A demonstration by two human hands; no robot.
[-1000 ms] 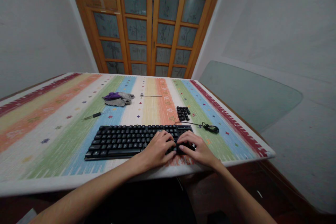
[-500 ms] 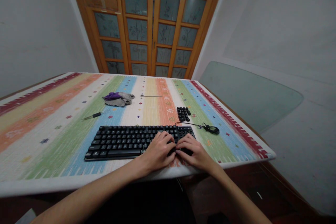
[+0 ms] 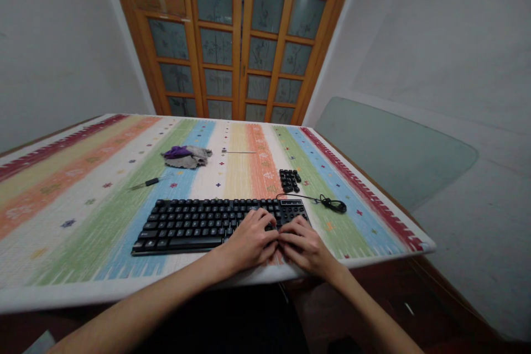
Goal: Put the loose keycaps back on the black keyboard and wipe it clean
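Observation:
A black keyboard [image 3: 188, 225] lies near the front edge of the table, with its number pad side at the right. My left hand [image 3: 254, 239] rests over the lower right part of it, fingers curled. Against it, fingertips meeting, is my right hand [image 3: 305, 244], also curled, over the number pad corner. Whatever sits between the fingertips is hidden. The number pad [image 3: 293, 211] shows bare round key posts where keycaps are off. A group of loose black keycaps [image 3: 289, 180] lies on the cloth behind it.
The coiled keyboard cable [image 3: 334, 204] lies right of the keyboard. Further back are a grey and purple cloth [image 3: 187, 156] and a thin metal rod [image 3: 239, 152]. A black-handled tool [image 3: 145, 183] with a thin metal end lies left. A striped tablecloth [image 3: 99, 188] covers the table.
My right hand has shifted slightly and its fingers have drawn in closer to my left hand's fingertips. My left hand stays nearly in place. The other things have not moved.

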